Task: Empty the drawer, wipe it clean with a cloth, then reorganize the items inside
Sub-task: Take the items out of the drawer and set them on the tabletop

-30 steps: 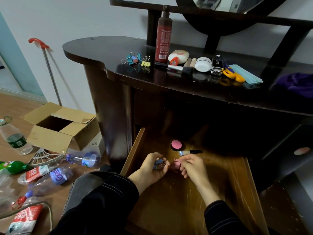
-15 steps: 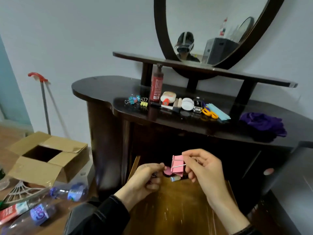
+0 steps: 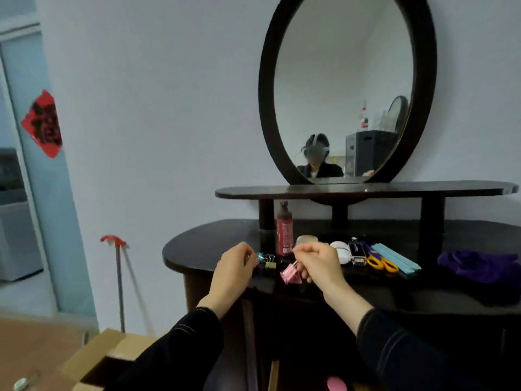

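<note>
The pink binder clip (image 3: 290, 273) hung from its wire handle, pinched between the fingertips of the right hand (image 3: 318, 263), just above the front edge of the dark table (image 3: 203, 249) in the lower middle of the frame. To its left the left hand (image 3: 234, 266) was closed around a small blue clip (image 3: 260, 256), held at the little cluster of binder clips (image 3: 269, 262) already lying on the table. The step in hand looked like unloading the drawer's small things onto the table, with the wipe and the reorganizing not yet begun. Doing it well probably meant lowering each clip right beside that cluster so like stayed with like, and letting go only once it touched the surface, since a clip dangling by its handle can swing and skid off the edge. Behind the clips stood a red bottle (image 3: 284, 235); further right lay a white round case (image 3: 342, 251), yellow-handled scissors (image 3: 382, 263), pale blue sticks (image 3: 397, 259) and the purple cloth (image 3: 479, 263), within easy reach for wiping. At the bottom edge a pink round object (image 3: 337, 384) showed, apparently in the drawer, so more was likely left to lift out
</note>
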A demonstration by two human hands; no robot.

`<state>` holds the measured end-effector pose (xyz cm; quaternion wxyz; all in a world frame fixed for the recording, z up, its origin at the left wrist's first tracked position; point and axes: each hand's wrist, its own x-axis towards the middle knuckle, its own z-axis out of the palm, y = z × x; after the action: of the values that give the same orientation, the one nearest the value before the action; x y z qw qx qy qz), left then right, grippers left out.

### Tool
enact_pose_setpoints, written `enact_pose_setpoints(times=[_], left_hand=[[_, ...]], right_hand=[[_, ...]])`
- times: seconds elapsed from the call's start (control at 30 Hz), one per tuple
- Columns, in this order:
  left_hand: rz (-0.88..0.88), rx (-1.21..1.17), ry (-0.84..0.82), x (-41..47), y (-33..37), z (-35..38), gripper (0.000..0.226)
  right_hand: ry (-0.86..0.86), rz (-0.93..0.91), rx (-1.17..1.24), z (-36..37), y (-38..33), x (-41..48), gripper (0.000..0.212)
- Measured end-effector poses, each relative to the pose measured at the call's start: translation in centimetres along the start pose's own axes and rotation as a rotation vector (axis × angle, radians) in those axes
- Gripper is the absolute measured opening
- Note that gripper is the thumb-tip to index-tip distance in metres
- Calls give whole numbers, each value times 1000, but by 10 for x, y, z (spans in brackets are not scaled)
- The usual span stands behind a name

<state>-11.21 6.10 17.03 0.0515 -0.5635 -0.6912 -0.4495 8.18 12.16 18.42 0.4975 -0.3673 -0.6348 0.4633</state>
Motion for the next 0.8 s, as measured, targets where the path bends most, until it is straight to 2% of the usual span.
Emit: enact_pose_setpoints(times=[0.23, 0.47, 0.6, 0.8], left_hand=[[-133, 40, 108, 43, -29, 24, 19], [-57, 206, -17, 67, -38, 35, 24], [-120, 122, -89, 75, -41, 34, 33], [-131, -165, -167, 65, -39, 28, 35]], right_hand=[[-151, -30, -135, 9, 13, 11, 6], [-156, -39, -161, 15, 17, 21, 4], [-154, -40, -157, 16, 19, 24, 5], [-145, -8, -123, 15, 16, 22, 10]])
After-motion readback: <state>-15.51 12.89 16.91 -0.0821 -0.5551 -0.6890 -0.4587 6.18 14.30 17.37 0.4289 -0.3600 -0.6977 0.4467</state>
